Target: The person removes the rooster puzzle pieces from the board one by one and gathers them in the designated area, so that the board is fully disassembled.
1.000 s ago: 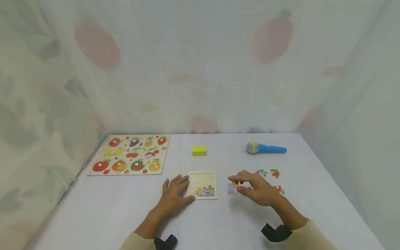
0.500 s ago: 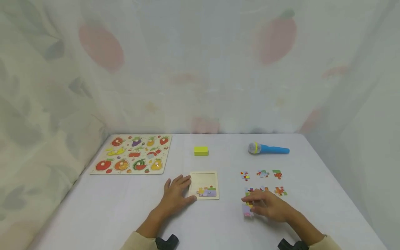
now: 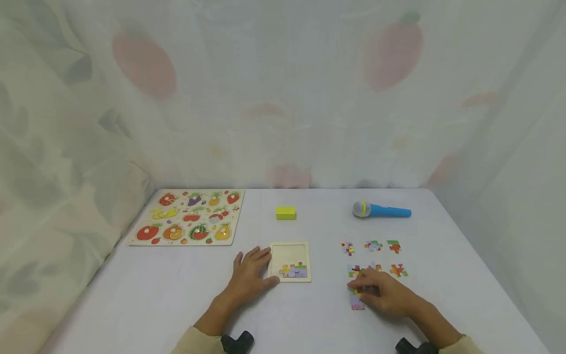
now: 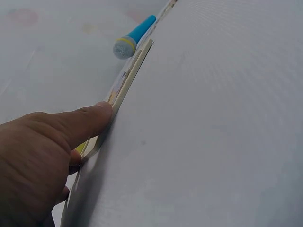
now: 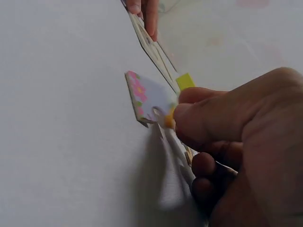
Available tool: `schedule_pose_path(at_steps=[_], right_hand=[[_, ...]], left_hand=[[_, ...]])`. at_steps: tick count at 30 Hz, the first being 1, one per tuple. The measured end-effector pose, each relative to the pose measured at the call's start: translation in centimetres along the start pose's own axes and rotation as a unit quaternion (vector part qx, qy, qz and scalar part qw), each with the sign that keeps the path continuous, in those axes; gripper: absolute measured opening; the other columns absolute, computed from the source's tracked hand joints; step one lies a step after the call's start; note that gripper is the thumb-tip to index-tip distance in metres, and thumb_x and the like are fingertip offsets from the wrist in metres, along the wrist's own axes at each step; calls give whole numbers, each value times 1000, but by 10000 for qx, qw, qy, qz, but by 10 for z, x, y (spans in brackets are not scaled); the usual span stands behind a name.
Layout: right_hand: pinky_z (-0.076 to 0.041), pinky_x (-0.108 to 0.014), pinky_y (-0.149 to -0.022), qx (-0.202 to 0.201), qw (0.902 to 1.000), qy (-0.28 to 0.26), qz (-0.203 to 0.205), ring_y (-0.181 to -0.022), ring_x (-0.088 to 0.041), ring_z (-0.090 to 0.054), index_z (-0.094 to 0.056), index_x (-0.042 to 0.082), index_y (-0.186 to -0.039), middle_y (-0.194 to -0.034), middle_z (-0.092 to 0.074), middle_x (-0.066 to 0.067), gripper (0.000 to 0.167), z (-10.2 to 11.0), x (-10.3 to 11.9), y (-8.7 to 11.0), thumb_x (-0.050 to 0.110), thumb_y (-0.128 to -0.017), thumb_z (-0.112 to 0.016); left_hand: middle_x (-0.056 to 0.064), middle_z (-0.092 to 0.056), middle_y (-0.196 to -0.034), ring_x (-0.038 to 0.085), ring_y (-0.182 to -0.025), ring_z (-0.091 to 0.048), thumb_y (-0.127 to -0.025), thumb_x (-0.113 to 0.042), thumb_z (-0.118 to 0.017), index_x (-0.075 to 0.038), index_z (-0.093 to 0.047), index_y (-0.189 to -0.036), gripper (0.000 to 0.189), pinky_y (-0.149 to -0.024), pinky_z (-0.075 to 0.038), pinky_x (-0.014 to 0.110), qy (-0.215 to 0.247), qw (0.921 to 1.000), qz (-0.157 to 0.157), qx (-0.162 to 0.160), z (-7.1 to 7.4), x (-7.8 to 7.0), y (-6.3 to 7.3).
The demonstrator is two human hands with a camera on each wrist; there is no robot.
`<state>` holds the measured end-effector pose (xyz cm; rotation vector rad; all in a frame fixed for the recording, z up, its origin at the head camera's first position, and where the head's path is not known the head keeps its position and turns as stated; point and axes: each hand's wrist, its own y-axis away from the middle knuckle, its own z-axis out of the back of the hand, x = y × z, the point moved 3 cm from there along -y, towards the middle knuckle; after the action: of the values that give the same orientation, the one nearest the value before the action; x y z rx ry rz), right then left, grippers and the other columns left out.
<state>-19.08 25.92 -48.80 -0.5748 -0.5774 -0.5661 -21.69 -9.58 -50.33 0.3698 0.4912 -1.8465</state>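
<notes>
A small wooden puzzle tray [image 3: 288, 250] lies in the middle of the table, a few joined pieces [image 3: 293, 270] filling its lower part. My left hand [image 3: 248, 273] rests along the tray's left side, fingers spread and thumb at the lower left corner; in the left wrist view the straight thumb [image 4: 90, 120] presses the edge. Between thumb and forefinger, my right hand [image 3: 386, 293] pinches a lilac puzzle piece with pink flowers [image 5: 149, 94], its flat corner tilted off the cloth in the right wrist view. The hand partly covers that piece from above.
Several loose puzzle pieces [image 3: 398, 270] lie in rows beyond and around the right hand. Behind them is a blue toy microphone [image 3: 389, 211]. A yellow-green block [image 3: 285, 213] stands behind the tray, and a fruit peg board [image 3: 187, 219] lies at the back left.
My right hand has carried the lilac puzzle piece right and nearer to me, from beside the tray to the front of the loose pieces. The left hand has stayed on the tray.
</notes>
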Motion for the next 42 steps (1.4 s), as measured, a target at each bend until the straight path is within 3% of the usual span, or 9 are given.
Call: schedule_pose_path(at_steps=[4,9,17,25,32,42], right_hand=[[-45,-30,-74,-176,9995,-70,-236,-89,-15,-52,-63,7,-125,-101,-59,2,43,5,-2,-5,1,-83,-72],[-44,-33,-68,-283,9991,-266,-151,-86,-19,-52,-59,4,-129,-101,-60,-2,47,10,3,-18,5,-84,-73],[-45,-38,-70,-220,9979,-362,-481,-86,-25,-51,-56,16,-134,-107,-61,-5,50,12,20,-45,13,-88,-72],[-45,-38,-69,-459,9978,-461,-87,-89,-22,-50,-56,18,-134,-107,-59,8,49,2,34,-76,10,-88,-70],[-46,-41,-72,-592,9968,-488,-209,-89,-28,-51,-58,18,-132,-107,-59,8,48,-13,43,-106,12,-87,-72],[-47,-47,-73,-573,9970,-514,68,-92,-33,-53,-58,12,-132,-109,-60,2,47,-41,40,-137,13,-86,-71]], left_hand=[[2,-48,-143,29,-138,-30,-78,-42,-78,-8,-58,-134,68,-108,-4,62,1,10000,40,3,0,0,-1],[2,-49,-143,29,-138,-30,-78,-42,-78,-7,-59,-133,68,-108,-5,62,18,10000,45,-12,-1,0,-1],[2,-49,-142,30,-137,-31,-78,-40,-79,-6,-59,-132,67,-107,-5,63,27,10000,17,-38,0,0,-1],[4,-50,-141,31,-137,-32,-78,-40,-79,-5,-60,-131,66,-107,-6,64,38,9999,-63,-74,2,-2,0],[4,-51,-140,31,-136,-34,-77,-39,-80,-6,-60,-130,65,-106,-7,64,28,9997,-143,-193,1,0,2],[2,-51,-141,30,-136,-34,-77,-40,-80,-9,-60,-132,66,-106,-8,65,-83,9998,-83,-158,1,-1,1]])
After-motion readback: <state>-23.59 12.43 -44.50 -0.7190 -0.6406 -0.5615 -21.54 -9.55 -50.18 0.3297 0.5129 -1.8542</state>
